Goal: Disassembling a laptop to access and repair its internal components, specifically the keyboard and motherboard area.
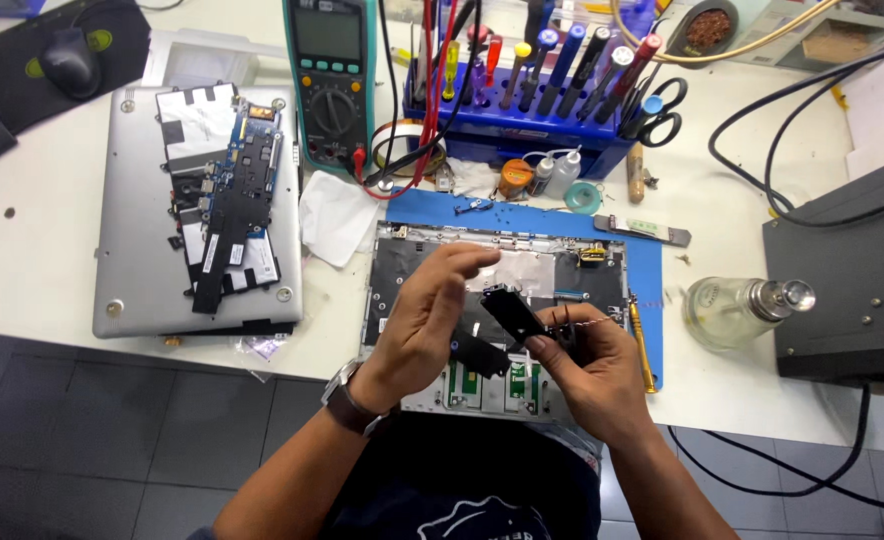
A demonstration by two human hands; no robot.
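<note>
the right hand (590, 362) is pinching a small black part (514, 312) with trailing wires, lifting it above the opened laptop base (402, 262) for a clear look. the left hand (424, 318) is hovering beside it, fingers loosely apart (holding nothing visible).

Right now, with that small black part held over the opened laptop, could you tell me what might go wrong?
1. The thin twisted wires trailing from the black part in the right hand could snag or tear.
2. The part could drop onto the open laptop chassis below.
3. The glass bottle lying near the table edge might roll off if bumped.
</note>
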